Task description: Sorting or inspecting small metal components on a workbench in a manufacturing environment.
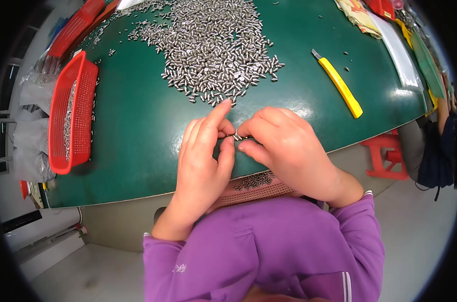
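Note:
My left hand (204, 146) and my right hand (285, 138) meet above the table near its front edge. Between their fingertips are small silver metal pins (237, 136); I cannot make out exactly how many. The left thumb and a bent finger close on one side of them, while the left index finger points up and away. On the other side, the right thumb and index finger pinch at the same spot. Just beyond the fingers spreads a large heap of the same metal pins (218, 48), many lying loose along its near edge.
A red plastic basket (82, 116) holding small metal parts stands at the left. A yellow utility knife (341, 88) lies to the right, blade out. Below the green table's (133, 151) front edge, a pink basket (258, 192) with pins sits at my lap. A red stool (384, 156) stands right.

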The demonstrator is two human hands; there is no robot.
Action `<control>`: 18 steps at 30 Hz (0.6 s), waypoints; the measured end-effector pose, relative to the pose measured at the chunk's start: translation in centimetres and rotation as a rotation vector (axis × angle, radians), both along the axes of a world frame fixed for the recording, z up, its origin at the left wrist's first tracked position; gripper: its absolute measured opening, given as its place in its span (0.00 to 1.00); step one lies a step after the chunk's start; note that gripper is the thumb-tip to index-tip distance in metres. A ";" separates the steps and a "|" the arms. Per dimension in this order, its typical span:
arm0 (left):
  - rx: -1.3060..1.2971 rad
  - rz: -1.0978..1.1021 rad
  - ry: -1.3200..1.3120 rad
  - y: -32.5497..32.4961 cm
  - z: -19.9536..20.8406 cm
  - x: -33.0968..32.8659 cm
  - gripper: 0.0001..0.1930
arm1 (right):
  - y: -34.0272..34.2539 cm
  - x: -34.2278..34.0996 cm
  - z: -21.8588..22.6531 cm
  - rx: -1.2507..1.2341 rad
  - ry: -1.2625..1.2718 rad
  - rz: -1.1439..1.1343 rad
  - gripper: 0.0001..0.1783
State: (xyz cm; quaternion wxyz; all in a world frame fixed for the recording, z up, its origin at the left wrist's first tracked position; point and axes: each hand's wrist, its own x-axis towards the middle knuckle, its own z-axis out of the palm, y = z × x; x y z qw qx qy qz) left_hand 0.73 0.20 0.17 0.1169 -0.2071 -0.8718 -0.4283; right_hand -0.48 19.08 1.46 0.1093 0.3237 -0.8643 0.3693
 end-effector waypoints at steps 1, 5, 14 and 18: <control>0.007 0.024 0.006 0.1 0.0 0.0 0.34 | 0.0 0.1 0.0 -0.012 -0.003 0.003 0.10; -0.005 0.063 0.007 0.1 0.0 0.2 0.34 | 0.2 0.2 0.3 -0.019 -0.052 -0.019 0.12; -0.010 0.026 -0.049 -0.4 0.4 0.9 0.37 | -0.1 0.1 0.5 -0.044 -0.075 -0.057 0.11; 0.017 0.052 -0.063 -0.3 0.7 0.9 0.37 | 0.0 0.1 0.3 -0.073 -0.078 -0.062 0.11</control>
